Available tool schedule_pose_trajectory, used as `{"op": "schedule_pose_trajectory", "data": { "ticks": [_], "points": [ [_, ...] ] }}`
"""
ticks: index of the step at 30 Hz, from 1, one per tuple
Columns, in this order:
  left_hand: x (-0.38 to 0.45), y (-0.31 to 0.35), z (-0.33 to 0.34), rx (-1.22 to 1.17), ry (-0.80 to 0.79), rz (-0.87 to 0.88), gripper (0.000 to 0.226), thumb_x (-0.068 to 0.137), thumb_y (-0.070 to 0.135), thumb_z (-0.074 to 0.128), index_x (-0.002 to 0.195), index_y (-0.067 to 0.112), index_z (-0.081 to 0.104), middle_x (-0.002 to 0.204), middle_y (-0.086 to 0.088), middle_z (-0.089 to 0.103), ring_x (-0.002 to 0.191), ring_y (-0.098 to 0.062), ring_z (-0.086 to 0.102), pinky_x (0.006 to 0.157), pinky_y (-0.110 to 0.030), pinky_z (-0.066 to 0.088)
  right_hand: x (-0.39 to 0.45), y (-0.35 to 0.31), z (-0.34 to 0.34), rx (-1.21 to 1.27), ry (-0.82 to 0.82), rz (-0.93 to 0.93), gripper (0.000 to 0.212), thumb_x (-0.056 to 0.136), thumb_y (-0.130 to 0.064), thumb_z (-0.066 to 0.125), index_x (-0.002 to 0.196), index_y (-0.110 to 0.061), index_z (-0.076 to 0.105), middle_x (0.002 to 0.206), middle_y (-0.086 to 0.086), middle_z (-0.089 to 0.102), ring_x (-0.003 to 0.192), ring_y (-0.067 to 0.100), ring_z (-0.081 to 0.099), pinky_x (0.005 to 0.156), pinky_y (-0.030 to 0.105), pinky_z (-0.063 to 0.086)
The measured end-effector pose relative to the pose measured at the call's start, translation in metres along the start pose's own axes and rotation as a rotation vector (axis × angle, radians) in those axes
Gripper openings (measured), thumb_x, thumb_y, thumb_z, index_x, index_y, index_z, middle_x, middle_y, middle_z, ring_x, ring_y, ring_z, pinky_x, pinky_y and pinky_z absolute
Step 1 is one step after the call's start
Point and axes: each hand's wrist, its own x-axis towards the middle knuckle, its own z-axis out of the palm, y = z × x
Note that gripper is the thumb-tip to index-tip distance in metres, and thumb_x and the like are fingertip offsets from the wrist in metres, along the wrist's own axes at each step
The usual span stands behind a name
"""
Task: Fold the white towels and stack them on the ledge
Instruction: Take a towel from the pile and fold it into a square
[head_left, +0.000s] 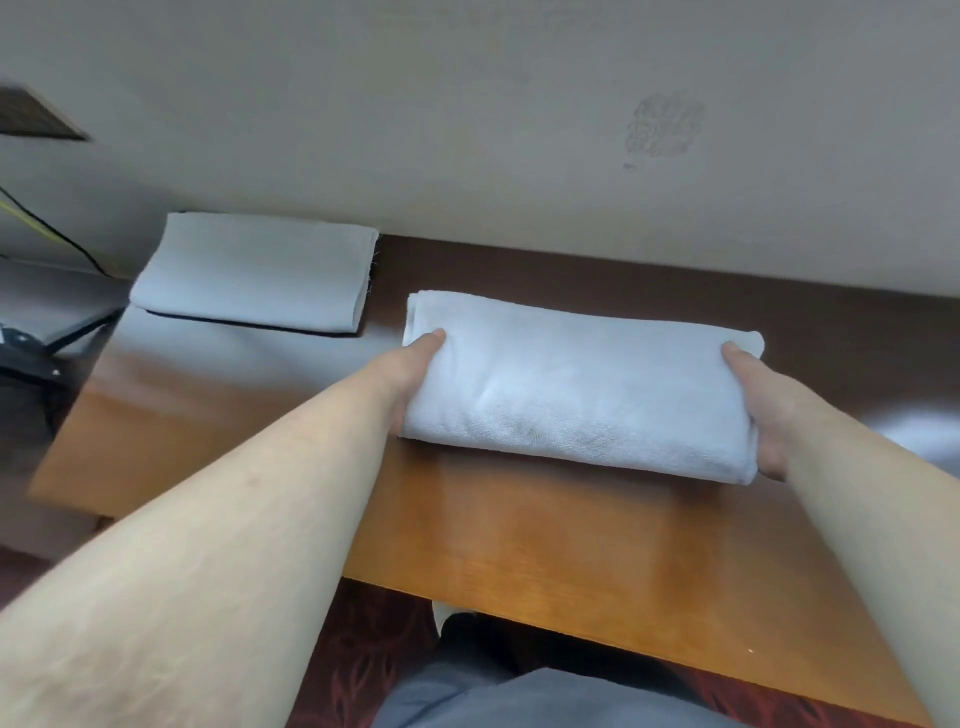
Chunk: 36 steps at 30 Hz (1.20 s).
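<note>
Table (545, 540): glossy orange-brown wood, in front of me.
Left hand (410, 379): I grip the towel's left end, thumb on top.
Right hand (758, 400): I grip its right end.
Towel (576, 384): white terry, thick folded rectangle above the table.
Cloth (254, 270): smooth, flat, folded, far left by the wall.

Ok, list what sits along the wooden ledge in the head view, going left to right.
Folded towel by the wall → left hand → towel being held → right hand. Each hand grips one end of that towel above the ledge.
</note>
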Motion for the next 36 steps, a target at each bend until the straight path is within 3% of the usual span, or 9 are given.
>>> {"op": "schedule_pose_trajectory", "data": {
  "ticks": [3, 7, 9, 11, 17, 23, 28, 33, 36],
  "points": [
    [-0.024, 0.007, -0.009, -0.038, 0.046, 0.079, 0.052, 0.076, 0.065, 0.068, 0.102, 0.021, 0.064, 0.081, 0.000, 0.077, 0.070, -0.025, 0.074, 0.058, -0.038, 0.059, -0.010, -0.012, 0.003, -0.003, -0.069, -0.038, 0.046, 0.087, -0.058, 0.065, 0.112, -0.019, 0.066, 0.092, 0.003, 0.078, 0.078, 0.024, 0.076, 0.064, 0.036, 0.057],
    [-0.050, 0.030, -0.041, -0.033, 0.230, 0.221, 0.062, 0.063, 0.070, 0.068, 0.102, 0.023, 0.063, 0.096, 0.001, 0.073, 0.081, -0.026, 0.073, 0.078, -0.043, 0.059, -0.031, -0.039, 0.027, 0.006, -0.150, -0.101, 0.043, 0.088, -0.056, 0.066, 0.110, -0.019, 0.068, 0.092, 0.001, 0.078, 0.079, 0.022, 0.076, 0.064, 0.035, 0.058],
    [-0.061, 0.043, -0.063, -0.019, 0.286, 0.286, 0.066, 0.061, 0.072, 0.066, 0.106, 0.023, 0.064, 0.097, 0.003, 0.072, 0.082, -0.023, 0.072, 0.070, -0.036, 0.058, -0.042, -0.049, 0.049, 0.001, -0.188, -0.139, 0.041, 0.089, -0.057, 0.064, 0.106, -0.020, 0.068, 0.091, 0.000, 0.078, 0.078, 0.020, 0.076, 0.060, 0.033, 0.059],
    [-0.067, 0.057, -0.092, 0.008, 0.333, 0.341, 0.068, 0.063, 0.072, 0.064, 0.112, 0.024, 0.064, 0.099, 0.004, 0.072, 0.081, -0.021, 0.072, 0.060, -0.029, 0.054, -0.052, -0.057, 0.075, 0.016, -0.212, -0.170, 0.040, 0.090, -0.057, 0.062, 0.108, -0.022, 0.067, 0.093, -0.002, 0.078, 0.081, 0.020, 0.076, 0.069, 0.034, 0.057],
    [-0.068, 0.093, -0.195, 0.044, 0.448, 0.493, 0.042, 0.073, 0.063, 0.062, 0.103, 0.033, 0.059, 0.101, 0.006, 0.068, 0.080, -0.020, 0.071, 0.060, -0.030, 0.055, -0.078, -0.065, 0.179, 0.052, -0.272, -0.235, 0.031, 0.090, -0.037, 0.051, 0.111, -0.021, 0.068, 0.099, -0.001, 0.078, 0.084, 0.021, 0.076, 0.074, 0.036, 0.058],
    [-0.034, 0.130, -0.300, 0.091, 0.474, 0.524, 0.051, 0.079, 0.060, 0.058, 0.117, 0.026, 0.057, 0.103, 0.003, 0.067, 0.082, -0.022, 0.070, 0.068, -0.038, 0.058, -0.090, -0.066, 0.293, 0.086, -0.285, -0.274, 0.021, 0.097, -0.032, 0.054, 0.107, -0.019, 0.067, 0.090, -0.001, 0.078, 0.077, 0.020, 0.076, 0.053, 0.032, 0.058],
    [0.007, 0.163, -0.374, 0.142, 0.481, 0.489, 0.078, 0.060, 0.074, 0.057, 0.123, 0.029, 0.057, 0.110, 0.003, 0.067, 0.093, -0.028, 0.068, 0.090, -0.047, 0.053, -0.087, -0.064, 0.372, 0.089, -0.313, -0.215, 0.031, 0.102, -0.043, 0.048, 0.111, -0.020, 0.068, 0.092, -0.002, 0.078, 0.080, 0.018, 0.076, 0.055, 0.029, 0.057],
    [0.065, 0.185, -0.422, 0.147, 0.496, 0.450, 0.082, 0.048, 0.085, 0.061, 0.114, 0.035, 0.061, 0.101, 0.006, 0.070, 0.088, -0.028, 0.070, 0.087, -0.048, 0.053, -0.075, -0.059, 0.425, 0.122, -0.248, -0.177, 0.032, 0.098, -0.045, 0.056, 0.113, -0.019, 0.068, 0.096, 0.001, 0.078, 0.080, 0.022, 0.076, 0.053, 0.037, 0.059],
    [0.103, 0.188, -0.440, 0.116, 0.452, 0.414, 0.084, 0.042, 0.087, 0.067, 0.110, 0.037, 0.064, 0.102, 0.007, 0.072, 0.088, -0.028, 0.071, 0.087, -0.049, 0.053, -0.060, -0.049, 0.443, 0.139, -0.209, -0.144, 0.039, 0.094, -0.048, 0.062, 0.119, -0.019, 0.067, 0.106, 0.001, 0.076, 0.088, 0.023, 0.075, 0.071, 0.041, 0.061]
  ]
}}
